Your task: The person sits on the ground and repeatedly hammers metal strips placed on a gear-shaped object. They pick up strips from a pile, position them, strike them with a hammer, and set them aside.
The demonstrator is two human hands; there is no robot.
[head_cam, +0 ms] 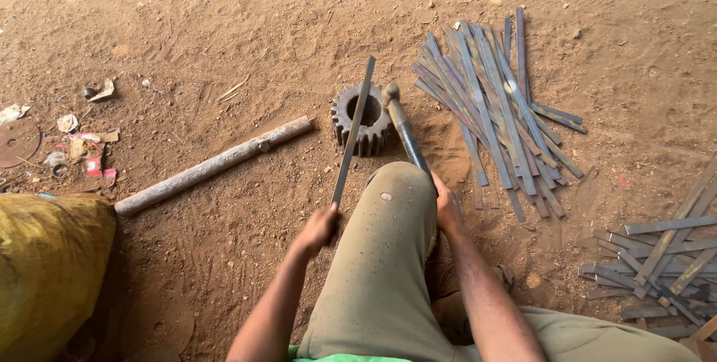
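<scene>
A bare dirt floor point(224, 26) is seen from above, and the gear wheel point(362, 119) lying flat on it is taken as the landmark. A yellow sack point(48, 265) is slumped well to the near left of the gear. A bent knee in khaki trousers point(392, 242) is raised just on the near side of the gear. A large heap of flat metal strips point(497, 108) is spread just to the right of the gear, and a second, smaller heap point(657, 257) lies further off to the near right. A long metal pipe point(213, 166) is laid slantwise to the left of the gear, its upper end close to it.

A single flat strip point(352, 134) is laid across the top of the gear; its near end is clasped by the left hand point(317, 229), whose grip is closed around it. A hammer point(402, 125) is held with its head just beside the gear's right edge. Its handle runs back to the right hand point(447, 209), whose grip appears wrapped round the handle, though it is partly hidden by the knee. Small scraps of litter point(78, 145) are scattered far to the left of the gear.
</scene>
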